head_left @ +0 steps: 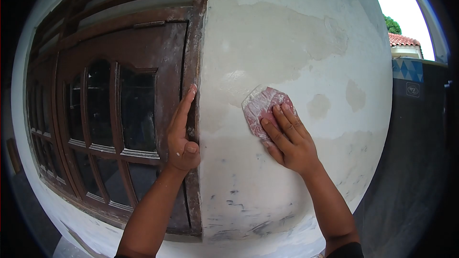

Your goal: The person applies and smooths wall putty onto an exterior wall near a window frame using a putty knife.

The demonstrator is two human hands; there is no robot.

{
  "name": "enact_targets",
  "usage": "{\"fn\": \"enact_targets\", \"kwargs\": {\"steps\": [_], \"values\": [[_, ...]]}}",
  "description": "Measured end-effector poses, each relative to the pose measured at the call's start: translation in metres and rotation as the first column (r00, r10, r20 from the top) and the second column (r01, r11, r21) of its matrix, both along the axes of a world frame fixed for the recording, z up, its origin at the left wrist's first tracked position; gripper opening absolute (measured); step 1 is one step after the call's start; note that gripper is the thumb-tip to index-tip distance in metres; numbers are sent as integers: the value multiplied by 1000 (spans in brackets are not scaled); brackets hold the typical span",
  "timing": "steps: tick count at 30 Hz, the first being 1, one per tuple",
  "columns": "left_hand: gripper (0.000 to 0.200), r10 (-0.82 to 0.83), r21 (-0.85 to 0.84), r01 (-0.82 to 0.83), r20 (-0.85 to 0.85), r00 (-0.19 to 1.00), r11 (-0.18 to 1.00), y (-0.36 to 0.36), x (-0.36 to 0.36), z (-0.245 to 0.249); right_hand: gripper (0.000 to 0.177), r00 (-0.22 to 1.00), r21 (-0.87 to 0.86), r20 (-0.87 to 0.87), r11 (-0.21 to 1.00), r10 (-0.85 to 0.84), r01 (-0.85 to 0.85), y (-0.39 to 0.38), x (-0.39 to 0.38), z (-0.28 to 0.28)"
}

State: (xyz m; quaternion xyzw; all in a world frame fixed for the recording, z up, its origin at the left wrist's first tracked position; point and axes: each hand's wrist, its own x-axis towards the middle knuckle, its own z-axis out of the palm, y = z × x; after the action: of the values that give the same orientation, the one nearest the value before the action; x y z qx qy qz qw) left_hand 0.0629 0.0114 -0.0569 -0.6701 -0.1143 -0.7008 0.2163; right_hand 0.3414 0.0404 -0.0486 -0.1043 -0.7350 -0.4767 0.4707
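My right hand (289,138) grips a reddish flat putty spreader (268,106), its fingers spread over the face and the thumb low at its near edge. White paste is smeared thickly over the spreader's upper and left parts. It lies close against the pale wall (330,114), which carries beige patches and dark scuffs. My left hand (181,136) is at the brown wooden window frame (192,52), fingers stretched upward along it and thumb out to the side. A white spot of paste shows on that hand, and it holds nothing.
Left of the frame are brown wooden shutters (165,81) with dark glass panes. A dark grey wall or panel (411,162) stands beyond the wall's right edge, with a blue patterned strip (408,70) on top. Farther off is a red tiled roof (403,40).
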Motion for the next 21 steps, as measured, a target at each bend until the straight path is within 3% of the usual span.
{"fn": "enact_targets", "kwargs": {"steps": [3,8,11,15,21], "values": [[115,8,14,-8,-5,1000,1000,2,-1,1,47,1000,-8,-27,1000,-11,11,-1,4,-10],[114,-3,27,4,-20,1000,1000,6,-5,2,52,1000,15,-27,1000,6,-6,-11,-23,23],[115,54,99,-47,-73,996,994,9,-7,3,53,999,-23,-52,1000,6,-7,-4,-24,7],[114,3,21,-3,-19,1000,1000,2,-2,0,51,994,-27,-111,999,16,-19,-2,-9,-22],[116,0,0,0,-16,1000,1000,1,-2,0,49,997,3,-82,1000,13,-13,-13,-29,15]]}}
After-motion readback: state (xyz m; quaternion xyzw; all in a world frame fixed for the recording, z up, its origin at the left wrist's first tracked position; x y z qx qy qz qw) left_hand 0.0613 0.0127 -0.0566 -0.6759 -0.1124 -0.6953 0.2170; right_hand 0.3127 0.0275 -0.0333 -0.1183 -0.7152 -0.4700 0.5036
